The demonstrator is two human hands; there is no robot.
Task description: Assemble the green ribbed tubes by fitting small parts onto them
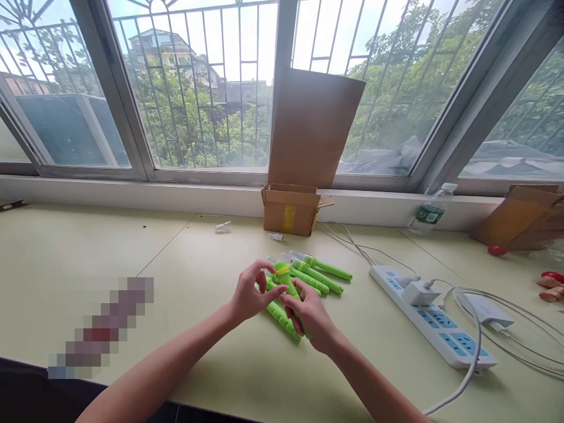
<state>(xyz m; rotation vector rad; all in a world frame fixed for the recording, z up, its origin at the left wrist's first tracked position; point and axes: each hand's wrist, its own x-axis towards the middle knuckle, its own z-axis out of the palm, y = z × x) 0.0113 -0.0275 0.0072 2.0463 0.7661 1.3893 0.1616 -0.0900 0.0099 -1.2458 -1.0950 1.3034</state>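
Several bright green brushes (318,271) with clear caps lie in a loose pile at the middle of the pale table (88,258). My right hand (311,315) is wrapped round the handle of one green brush (283,274), whose bristle head points up and away. My left hand (252,295) is beside it, thumb and forefinger touching the handle just below the head, the other fingers spread. Another green brush (282,318) lies on the table under my hands.
A small open cardboard box (289,210) stands by the window sill. Two clear caps (223,227) (276,237) lie near it. A white and blue power strip (434,320) with cables lies at right. A water bottle (430,211) lies on the sill.
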